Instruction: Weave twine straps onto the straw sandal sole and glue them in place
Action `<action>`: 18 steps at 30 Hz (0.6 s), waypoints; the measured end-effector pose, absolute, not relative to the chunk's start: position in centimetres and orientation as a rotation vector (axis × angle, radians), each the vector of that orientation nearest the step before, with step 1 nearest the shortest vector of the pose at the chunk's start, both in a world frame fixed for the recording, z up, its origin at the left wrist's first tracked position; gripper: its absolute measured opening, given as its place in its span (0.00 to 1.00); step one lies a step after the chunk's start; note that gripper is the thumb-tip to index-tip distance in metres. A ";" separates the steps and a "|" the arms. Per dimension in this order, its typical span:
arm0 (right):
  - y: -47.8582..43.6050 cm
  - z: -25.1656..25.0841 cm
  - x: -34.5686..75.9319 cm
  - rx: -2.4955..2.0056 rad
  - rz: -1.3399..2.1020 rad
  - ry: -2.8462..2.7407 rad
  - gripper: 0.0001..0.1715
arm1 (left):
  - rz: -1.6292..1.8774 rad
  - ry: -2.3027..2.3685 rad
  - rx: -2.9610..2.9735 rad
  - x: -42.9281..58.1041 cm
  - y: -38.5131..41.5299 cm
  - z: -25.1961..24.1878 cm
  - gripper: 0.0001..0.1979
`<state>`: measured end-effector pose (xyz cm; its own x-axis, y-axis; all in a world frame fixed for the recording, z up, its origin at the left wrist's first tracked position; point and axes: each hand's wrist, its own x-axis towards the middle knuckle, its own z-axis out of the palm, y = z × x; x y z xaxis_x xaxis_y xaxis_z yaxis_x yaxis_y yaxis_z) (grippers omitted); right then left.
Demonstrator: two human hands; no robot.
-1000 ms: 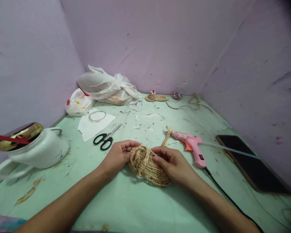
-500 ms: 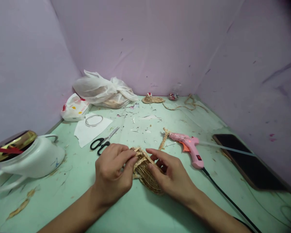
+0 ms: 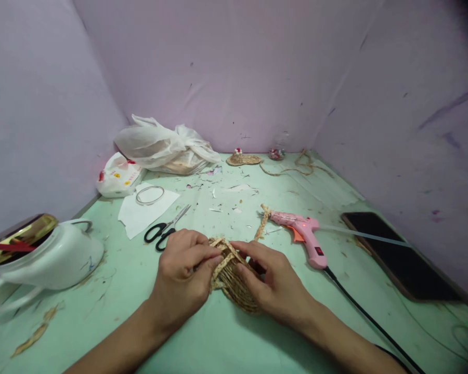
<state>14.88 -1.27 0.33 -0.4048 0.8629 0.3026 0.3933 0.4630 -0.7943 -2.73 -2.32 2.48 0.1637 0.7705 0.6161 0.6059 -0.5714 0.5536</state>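
Note:
A small straw slipper of coiled brown cord, with pale braided straps across its far end, lies tilted between my hands. At its left side my left hand is closed, thumb and forefinger pinching at the braided straps; its other fingers are curled in. Around the right edge of the slipper, my right hand grips with the thumb on top and the fingers on the far side, partly hidden. Beyond the right hand, a short braided strip touches the nozzle of a pink glue gun.
Black-handled scissors lie past my left hand. A white teapot-shaped pot stands left; a phone lies right. Farther back are a wire ring on paper, a white plastic bag, a beaded straw slipper and a bead jar.
My left thumb and forefinger have shifted slightly off the straps, showing more of the braid. The right hand keeps its grip, and the view has moved a little.

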 end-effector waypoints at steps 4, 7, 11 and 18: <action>-1.3 0.2 15.0 -1.051 0.821 -1.984 0.19 | 1.242 1.183 2.439 -3.1 -2.2 2.8 0.10; -1.3 0.1 15.0 -1.036 0.818 -1.980 0.19 | 1.264 1.143 2.468 -3.3 -2.1 3.0 0.11; -1.3 0.0 15.0 -1.030 0.824 -1.975 0.19 | 1.327 1.162 2.554 -3.2 -2.1 2.8 0.11; -1.4 0.1 15.0 -1.036 0.852 -1.970 0.19 | 1.187 1.538 1.939 -3.0 -1.7 3.4 0.03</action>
<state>14.99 -1.37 0.07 -0.3998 0.8659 0.3006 0.3743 0.4536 -0.8088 -2.97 -1.73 3.43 0.0368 0.9281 0.3705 0.5938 -0.3185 0.7389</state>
